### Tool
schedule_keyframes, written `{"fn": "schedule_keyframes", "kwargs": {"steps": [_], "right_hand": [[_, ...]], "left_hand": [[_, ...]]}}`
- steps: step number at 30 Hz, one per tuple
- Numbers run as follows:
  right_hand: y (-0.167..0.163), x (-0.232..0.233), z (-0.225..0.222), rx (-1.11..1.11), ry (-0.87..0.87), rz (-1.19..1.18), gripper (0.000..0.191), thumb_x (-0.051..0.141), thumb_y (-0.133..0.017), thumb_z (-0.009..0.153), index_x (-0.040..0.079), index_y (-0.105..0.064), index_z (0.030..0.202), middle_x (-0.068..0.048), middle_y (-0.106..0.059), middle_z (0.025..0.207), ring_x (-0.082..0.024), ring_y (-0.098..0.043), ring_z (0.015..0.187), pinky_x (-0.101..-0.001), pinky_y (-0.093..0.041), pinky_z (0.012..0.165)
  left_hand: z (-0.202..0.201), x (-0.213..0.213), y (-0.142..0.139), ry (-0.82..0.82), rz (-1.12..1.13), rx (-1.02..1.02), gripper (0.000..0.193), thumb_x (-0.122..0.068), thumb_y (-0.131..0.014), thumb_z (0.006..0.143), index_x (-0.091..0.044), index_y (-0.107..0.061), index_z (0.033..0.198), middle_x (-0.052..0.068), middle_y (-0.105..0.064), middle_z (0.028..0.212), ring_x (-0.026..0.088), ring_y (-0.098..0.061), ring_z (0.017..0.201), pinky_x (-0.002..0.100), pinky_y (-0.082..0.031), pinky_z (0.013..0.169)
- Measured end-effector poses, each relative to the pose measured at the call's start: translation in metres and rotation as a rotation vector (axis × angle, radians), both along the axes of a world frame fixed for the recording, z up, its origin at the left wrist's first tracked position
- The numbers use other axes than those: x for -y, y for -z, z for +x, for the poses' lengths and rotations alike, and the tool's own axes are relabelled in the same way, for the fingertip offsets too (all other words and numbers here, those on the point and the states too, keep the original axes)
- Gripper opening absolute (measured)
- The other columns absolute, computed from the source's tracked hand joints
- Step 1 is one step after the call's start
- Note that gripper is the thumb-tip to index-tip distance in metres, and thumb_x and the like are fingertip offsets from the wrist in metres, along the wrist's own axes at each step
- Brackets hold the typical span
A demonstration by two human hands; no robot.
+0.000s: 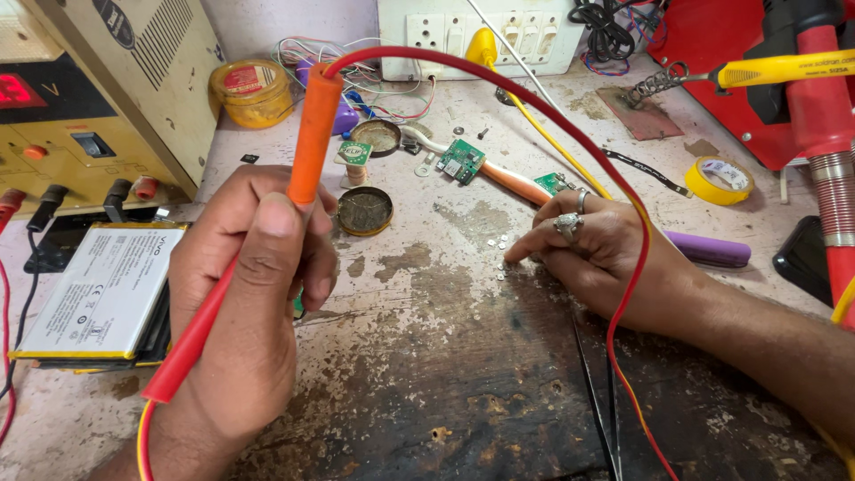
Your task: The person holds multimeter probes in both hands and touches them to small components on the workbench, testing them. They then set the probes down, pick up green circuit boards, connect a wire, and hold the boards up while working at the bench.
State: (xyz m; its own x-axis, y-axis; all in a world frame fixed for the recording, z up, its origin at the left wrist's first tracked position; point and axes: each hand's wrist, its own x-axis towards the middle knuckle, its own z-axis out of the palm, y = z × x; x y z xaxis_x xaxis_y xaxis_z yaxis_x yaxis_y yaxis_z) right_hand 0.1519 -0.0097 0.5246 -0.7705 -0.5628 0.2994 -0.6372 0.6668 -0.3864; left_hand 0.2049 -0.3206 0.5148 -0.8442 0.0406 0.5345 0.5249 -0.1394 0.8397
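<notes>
bench: phone battery (102, 289) far left | yellow tape roll (720, 180) right | purple cell (708, 250) nearby | round tin lid (364, 211) centre | yellow jar (252, 92) rear

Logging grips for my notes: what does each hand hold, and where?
Left hand grips the orange soldering iron mid-handle. Right hand holds nothing, fingertips on the workbench.

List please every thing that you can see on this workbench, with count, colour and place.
Soldering iron: 1, orange-red, in left hand.
Phone battery: 1, white, far left.
Power supply: 1, beige, top left.
Round tin: 1, dark, centre.
Circuit board: 1, green, upper centre.
Tape roll: 1, yellow, right.
Cylindrical cell: 1, purple, beside right hand.
Jar: 1, yellow, top.
Left hand: gripping the iron.
Right hand: ringed, fingertips on tiny parts.
</notes>
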Motion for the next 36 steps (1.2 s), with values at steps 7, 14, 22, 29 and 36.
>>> {"fn": "schedule_keyframes", "kwargs": {"steps": [7,14,22,29,36], "right_hand": [[0.006,-0.001,-0.003,0.058,0.085,-0.064,0.025,0.0,-0.064,0.089,0.009,-0.082,0.102,-0.006,-0.074,0.095,-0.016,-0.073,0.092,-0.0289,-0.059,0.074],[0.004,0.001,0.0,0.088,0.163,-0.075,0.022,0.002,-0.066,0.088,0.009,-0.083,0.099,-0.005,-0.067,0.096,-0.015,-0.07,0.088,-0.0286,-0.058,0.072],[0.001,0.004,-0.001,0.051,0.103,-0.06,0.021,0.001,-0.067,0.085,0.008,-0.084,0.096,-0.007,-0.068,0.092,-0.016,-0.069,0.094,-0.0276,-0.057,0.076],[0.0,0.01,0.003,0.089,0.188,0.005,0.029,0.004,-0.063,0.088,0.012,-0.082,0.109,-0.005,-0.066,0.099,-0.013,-0.07,0.083,-0.0287,-0.055,0.065],[-0.007,0.021,0.011,0.175,0.241,0.066,0.042,0.006,-0.06,0.089,0.021,-0.08,0.122,-0.002,-0.062,0.097,-0.012,-0.065,0.071,-0.0303,-0.052,0.058]], "left_hand": [[0.0,-0.001,0.0,-0.023,-0.011,0.002,0.033,-0.033,-0.044,0.113,-0.003,-0.056,0.104,0.003,-0.054,0.087,0.01,-0.049,0.07,0.026,-0.04,0.063],[0.002,0.0,-0.003,-0.03,-0.012,-0.002,0.033,-0.034,-0.044,0.111,-0.004,-0.056,0.102,0.002,-0.054,0.085,0.009,-0.048,0.069,0.025,-0.04,0.061],[0.001,0.0,-0.002,-0.033,-0.017,-0.001,0.034,-0.033,-0.044,0.112,-0.003,-0.057,0.104,0.002,-0.052,0.077,0.009,-0.047,0.068,0.025,-0.039,0.062],[0.002,0.002,-0.003,-0.06,-0.043,-0.016,0.033,-0.033,-0.044,0.113,-0.004,-0.056,0.101,0.002,-0.053,0.077,0.008,-0.047,0.068,0.025,-0.039,0.062],[0.0,0.001,-0.003,-0.067,-0.019,-0.002,0.031,-0.031,-0.046,0.112,-0.004,-0.056,0.099,0.001,-0.054,0.082,0.008,-0.048,0.067,0.024,-0.04,0.059]]}}
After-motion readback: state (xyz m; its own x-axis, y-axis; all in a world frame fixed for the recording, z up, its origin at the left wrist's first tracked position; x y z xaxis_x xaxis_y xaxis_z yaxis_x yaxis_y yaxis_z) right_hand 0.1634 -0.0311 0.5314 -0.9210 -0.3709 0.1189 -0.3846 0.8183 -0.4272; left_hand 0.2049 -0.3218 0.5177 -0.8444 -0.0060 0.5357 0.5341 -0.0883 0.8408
